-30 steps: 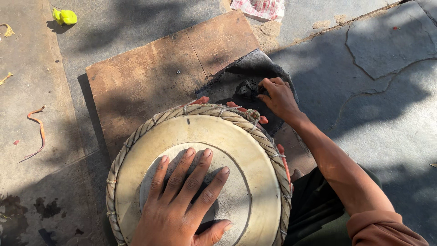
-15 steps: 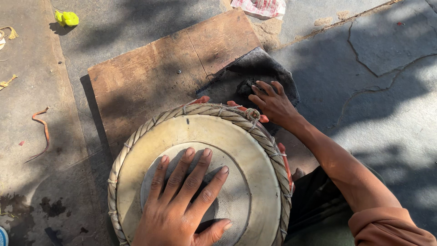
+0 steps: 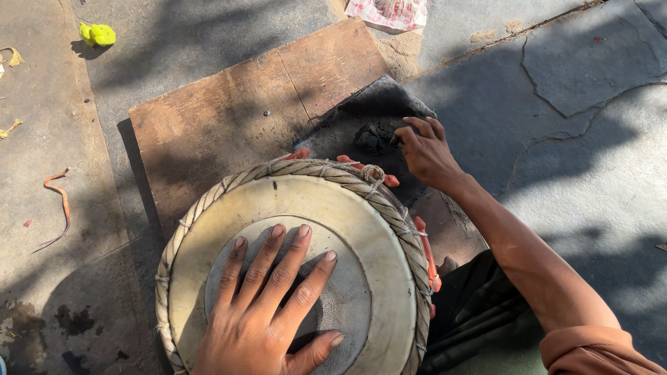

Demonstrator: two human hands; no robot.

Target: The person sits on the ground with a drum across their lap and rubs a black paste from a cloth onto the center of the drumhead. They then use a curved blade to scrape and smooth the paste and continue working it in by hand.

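A round drum head (image 3: 361, 229) of pale skin with a braided rim and a grey centre patch fills the lower middle. My left hand (image 3: 267, 305) lies flat on that grey patch, fingers spread. My right hand (image 3: 425, 153) reaches past the drum's far rim, its fingertips pinching at a lump of black paste (image 3: 375, 137). The paste sits on a dark sheet (image 3: 379, 104) laid over a wooden board (image 3: 243, 118). Orange straps (image 3: 425, 246) run along the drum's right edge.
The ground is grey concrete with cracks at the upper right. A yellow-green scrap (image 3: 97, 33) lies at the top left, an orange cord (image 3: 59, 198) at the left, and a pink-and-white wrapper (image 3: 389, 12) at the top. Dark cloth (image 3: 479, 305) covers my lap at the lower right.
My right hand has slid slightly leftward over the black paste, fingers curling onto it. My left hand has stayed flat on the drum.
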